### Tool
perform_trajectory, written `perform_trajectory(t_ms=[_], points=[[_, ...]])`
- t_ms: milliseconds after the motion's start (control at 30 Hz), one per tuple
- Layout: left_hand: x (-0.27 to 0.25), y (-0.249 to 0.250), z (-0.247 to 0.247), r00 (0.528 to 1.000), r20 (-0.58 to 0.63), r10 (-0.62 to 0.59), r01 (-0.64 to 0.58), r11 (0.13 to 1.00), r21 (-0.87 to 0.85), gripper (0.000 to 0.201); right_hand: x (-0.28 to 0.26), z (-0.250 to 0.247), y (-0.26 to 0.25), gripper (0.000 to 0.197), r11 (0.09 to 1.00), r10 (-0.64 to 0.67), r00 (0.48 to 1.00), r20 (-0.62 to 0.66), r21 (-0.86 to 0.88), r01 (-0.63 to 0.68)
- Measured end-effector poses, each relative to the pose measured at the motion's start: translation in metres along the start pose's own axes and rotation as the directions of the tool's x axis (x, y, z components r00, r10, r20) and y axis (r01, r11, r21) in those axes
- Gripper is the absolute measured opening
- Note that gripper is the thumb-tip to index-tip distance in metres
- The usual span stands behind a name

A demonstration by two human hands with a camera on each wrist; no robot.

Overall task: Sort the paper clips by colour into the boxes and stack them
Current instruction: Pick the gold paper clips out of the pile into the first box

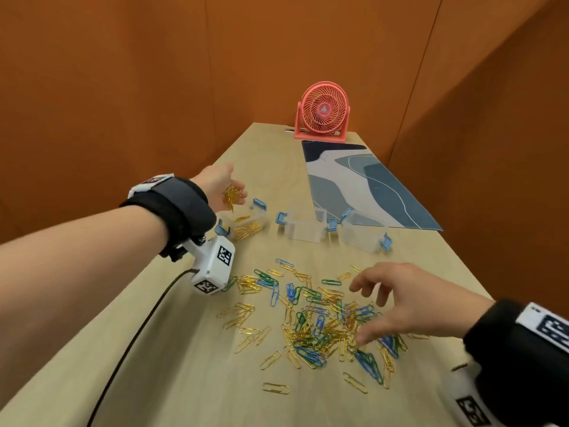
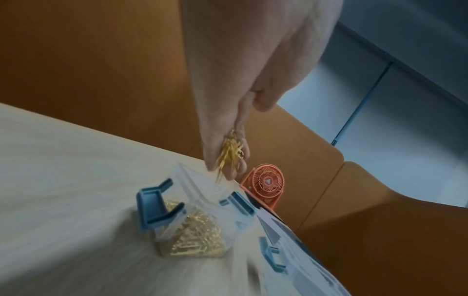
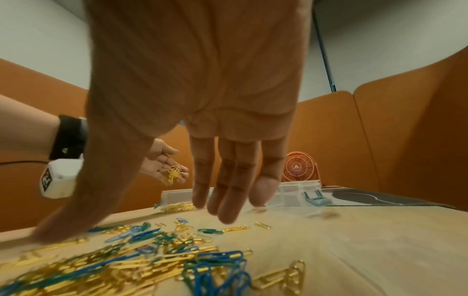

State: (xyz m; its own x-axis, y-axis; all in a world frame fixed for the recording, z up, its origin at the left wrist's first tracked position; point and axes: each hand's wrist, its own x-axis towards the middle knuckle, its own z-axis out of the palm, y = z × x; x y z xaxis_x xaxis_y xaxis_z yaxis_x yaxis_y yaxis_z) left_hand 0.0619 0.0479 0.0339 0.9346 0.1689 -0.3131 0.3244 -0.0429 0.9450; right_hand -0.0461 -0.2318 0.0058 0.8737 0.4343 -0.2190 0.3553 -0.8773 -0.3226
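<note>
A pale wooden table [image 1: 184, 349] fills the lower part of the head view and serves as the landmark. At its far end a coral-pink desk fan [image 1: 321, 110] stands upright on a flat base of the same colour, its round grille facing along the table. Just in front of the fan, on the table's far right part, lies a flat mat [image 1: 363, 186] printed with curved shapes in dark blue, grey-blue and white; its right edge runs along the table's right edge. Orange partition walls [image 1: 123, 72] enclose the table on the left, behind the fan and on the right. In the wrist views, grey-white wall [image 3: 380, 40] shows above the partitions.
</note>
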Motion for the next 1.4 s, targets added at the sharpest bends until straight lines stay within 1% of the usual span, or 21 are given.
perform_trajectory(t_ms=[100, 167, 200, 233, 267, 300, 367, 400, 433, 500, 600, 667, 767, 833, 900, 967, 1033, 1167, 1267, 1333, 1400], points=[[0.004, -0.004, 0.0, 0.998, 0.033, 0.062, -0.065, 0.993, 0.102, 0.057, 0.0, 0.004, 0.003, 0.084, 0.998, 0.045, 0.995, 0.088, -0.04, -0.042], [-0.006, -0.005, -0.003, 0.989, 0.027, 0.146, -0.149, 0.97, 0.192, 0.048, -0.001, 0.009, 0.006, 0.087, 0.996, 0.065, 0.99, 0.125, -0.071, -0.057], [-0.015, -0.006, -0.005, 0.983, 0.037, 0.182, -0.185, 0.936, 0.3, 0.042, 0.0, 0.012, 0.007, 0.086, 0.996, 0.07, 0.989, 0.131, -0.072, -0.061], [-0.023, -0.009, -0.009, 0.978, 0.073, 0.197, -0.209, 0.862, 0.462, 0.036, 0.0, 0.015, 0.008, 0.082, 0.996, 0.07, 0.99, 0.122, -0.059, -0.063], [-0.031, -0.014, -0.014, 0.976, 0.131, 0.173, -0.216, 0.738, 0.639, 0.031, 0.002, 0.018, 0.009, 0.076, 0.998, 0.064, 0.993, 0.1, -0.033, -0.061], [-0.039, -0.021, -0.02, 0.978, 0.187, 0.091, -0.204, 0.585, 0.785, 0.029, 0.003, 0.02, 0.009, 0.068, 0.999, 0.051, 0.996, 0.073, -0.004, -0.051], [-0.051, -0.04, -0.03, 0.964, 0.213, -0.158, -0.156, 0.313, 0.937, 0.04, 0.008, 0.025, 0.008, 0.049, 0.999, 0.001, 0.999, 0.037, 0.036, -0.003], [-0.055, -0.05, -0.032, 0.951, 0.203, -0.234, -0.145, 0.244, 0.959, 0.045, 0.011, 0.027, 0.006, 0.04, 0.998, -0.03, 0.999, 0.025, 0.048, 0.029], [-0.058, -0.059, -0.033, 0.948, 0.209, -0.241, -0.158, 0.216, 0.964, 0.045, 0.013, 0.029, 0.004, 0.033, 0.997, -0.06, 0.998, 0.016, 0.059, 0.059], [-0.063, -0.076, -0.029, 0.955, 0.276, -0.11, -0.244, 0.235, 0.941, 0.036, 0.016, 0.032, -0.001, 0.025, 0.991, -0.115, 0.993, 0.006, 0.07, 0.114], [-0.069, -0.089, -0.015, 0.911, 0.408, 0.055, -0.399, 0.362, 0.842, 0.014, 0.019, 0.034, -0.005, 0.021, 0.987, -0.145, 0.988, -0.048, 0.06, 0.148], [-0.066, -0.089, -0.008, 0.883, 0.441, 0.16, -0.469, 0.334, 0.818, 0.009, 0.02, 0.033, 0.0, 0.018, 0.993, -0.106, 0.981, -0.164, 0.029, 0.112], [-0.051, -0.084, -0.004, 0.868, 0.369, 0.333, -0.463, 0.271, 0.844, 0.024, 0.024, 0.032, 0.011, 0.026, 0.999, 0.013, 0.968, -0.25, -0.032, -0.022], [-0.042, -0.08, 0.001, 0.879, 0.382, 0.285, -0.444, 0.199, 0.873, 0.035, 0.029, 0.033, 0.016, 0.041, 0.992, 0.082, 0.976, -0.2, -0.073, -0.098], [-0.038, -0.079, 0.011, 0.879, 0.454, 0.148, -0.474, 0.159, 0.866, 0.042, 0.036, 0.033, 0.016, 0.052, 0.986, 0.113, 0.984, -0.138, -0.107, -0.128], [-0.04, -0.08, 0.02, 0.843, 0.533, 0.067, -0.537, 0.157, 0.829, 0.041, 0.041, 0.032, 0.011, 0.056, 0.99, 0.098, 0.992, -0.085, -0.093, -0.106], [-0.046, -0.082, 0.026, 0.798, 0.601, 0.044, -0.599, 0.168, 0.783, 0.041, 0.041, 0.031, 0.003, 0.054, 0.998, 0.034, 0.999, -0.043, -0.047, -0.036], [-0.059, -0.089, 0.024, 0.74, 0.667, 0.085, -0.668, 0.206, 0.715, 0.036, 0.036, 0.032, -0.009, 0.044, 0.995, -0.081, 0.997, -0.012, 0.056, 0.082], [-0.058, -0.092, 0.018, 0.753, 0.616, 0.232, -0.658, 0.248, 0.711, 0.032, 0.034, 0.033, -0.007, 0.049, 0.996, -0.042, 0.995, -0.09, 0.078, 0.049], [-0.054, -0.092, 0.017, 0.758, 0.553, 0.345, -0.64, 0.232, 0.733, 0.032, 0.032, 0.032, -0.004, 0.06, 0.997, 0.005, 0.993, -0.114, 0.08, 0.004], [-0.05, -0.089, 0.021, 0.772, 0.544, 0.329, -0.621, 0.208, 0.756, 0.035, 0.031, 0.032, -0.002, 0.073, 0.998, 0.008, 0.998, -0.066, 0.067, -0.004]])
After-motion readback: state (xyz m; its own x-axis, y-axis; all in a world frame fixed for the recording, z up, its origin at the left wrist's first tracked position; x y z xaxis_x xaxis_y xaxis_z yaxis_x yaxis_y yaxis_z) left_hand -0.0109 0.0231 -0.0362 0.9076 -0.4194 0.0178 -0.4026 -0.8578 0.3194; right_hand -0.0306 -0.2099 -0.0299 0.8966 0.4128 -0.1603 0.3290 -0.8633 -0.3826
